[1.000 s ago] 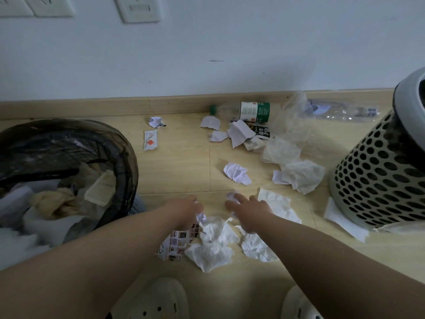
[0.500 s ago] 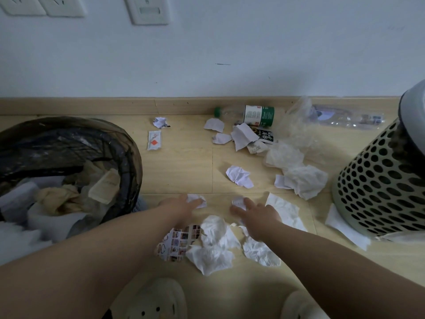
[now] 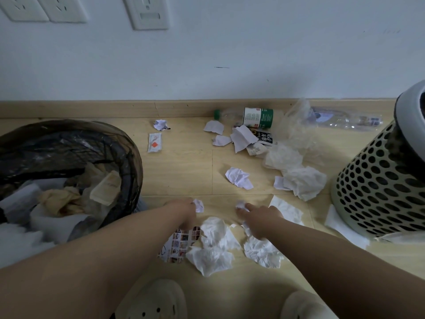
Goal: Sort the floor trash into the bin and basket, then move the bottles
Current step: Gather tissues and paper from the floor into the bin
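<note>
Cream foam slippers point(image 3: 158, 302): at the bottom edge, toes toward the litter;
White crumpled tissues point(image 3: 213, 245): heaped on the pale wooden floor point(image 3: 184, 176) between the forearms, touching a printed paper card point(image 3: 179, 245);
Left hand point(image 3: 186, 210): fingers curled, pinching a small white paper scrap point(image 3: 199, 205);
Right hand point(image 3: 259, 217): fingertips rest on a small crumpled white wad point(image 3: 240, 205); whether they grip it I cannot tell;
Black-lined round bin point(image 3: 135, 162): left of the hands, holding paper and cloth;
Pale perforated plastic basket point(image 3: 379, 185): at the right edge;
Mid-floor: a crumpled white paper sheet point(image 3: 239, 178);
Bottles: a clear plastic bottle with a green label point(image 3: 257, 117) and a clear plastic bottle with a bluish label point(image 3: 345, 120) lie on their sides along the wooden skirting board point(image 3: 92, 108), well apart from both hands.
</note>
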The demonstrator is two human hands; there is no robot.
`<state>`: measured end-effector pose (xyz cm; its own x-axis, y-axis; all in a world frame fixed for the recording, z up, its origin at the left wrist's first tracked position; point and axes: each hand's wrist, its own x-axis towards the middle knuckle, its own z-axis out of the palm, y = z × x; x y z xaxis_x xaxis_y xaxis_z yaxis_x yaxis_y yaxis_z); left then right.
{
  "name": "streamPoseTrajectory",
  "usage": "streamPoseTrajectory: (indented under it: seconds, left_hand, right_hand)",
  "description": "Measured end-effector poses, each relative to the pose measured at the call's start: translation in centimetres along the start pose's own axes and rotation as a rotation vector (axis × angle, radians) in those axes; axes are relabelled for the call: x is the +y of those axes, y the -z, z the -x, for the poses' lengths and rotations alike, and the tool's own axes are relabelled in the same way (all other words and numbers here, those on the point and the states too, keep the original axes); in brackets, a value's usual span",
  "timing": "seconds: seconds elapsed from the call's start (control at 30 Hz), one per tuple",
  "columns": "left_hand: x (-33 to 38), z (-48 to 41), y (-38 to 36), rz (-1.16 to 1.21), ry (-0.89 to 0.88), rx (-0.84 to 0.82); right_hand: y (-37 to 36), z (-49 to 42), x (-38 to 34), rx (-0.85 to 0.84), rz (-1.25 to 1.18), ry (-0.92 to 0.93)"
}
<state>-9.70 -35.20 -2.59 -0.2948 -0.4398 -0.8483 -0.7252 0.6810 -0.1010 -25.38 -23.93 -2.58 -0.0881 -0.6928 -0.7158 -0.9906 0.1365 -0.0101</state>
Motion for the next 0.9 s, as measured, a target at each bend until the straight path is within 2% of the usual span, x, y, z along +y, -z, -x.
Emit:
streamPoseTrajectory:
  seconds: [0.2, 0.3, 0.4, 0.47, 0.53, 0.63, 0.77, 0.9]
  left_hand:
    - [-0.4, -0.1, 0.0, 0.012, 0.006, 0.045]
    - [-0.2, 0.2, 0.0, 0.01, 0.009, 0.09]
    - [0.0, -0.1, 0.2, 0.037, -0.055, 0.212]
    - [-0.3, -0.5, 0.9, 0.136, -0.074, 0.318]
    - [-0.5, -0.4, 1.9, 0.225, -0.016, 0.362]
    - [-0.5, -0.6, 2.6, 0.237, 0.04, 0.455]
    - [-0.8, -0.9, 2.4, 0.198, 0.031, 0.57]
    - [-0.8, -0.8, 2.5, 0.235, 0.016, 0.598]
  right_hand:
    - [0.3, -0.1, 0.1, 0.013, 0.01, -0.029]
    - [0.3, -0.2, 0.0, 0.071, 0.027, -0.049]
    - [0.5, -0.4, 0.0, 0.204, -0.008, -0.04]
    - [1.3, -0.5, -0.1, 0.276, -0.085, -0.047]
    - [2.2, -0.6, -0.1, 0.305, -0.149, -0.08]
    - [2.6, -0.7, -0.2, 0.316, -0.212, -0.12]
    - [2.6, -0.3, -0.5, 0.337, -0.237, -0.107]
    - [2.6, -0.2, -0.7, 0.387, -0.303, -0.138]
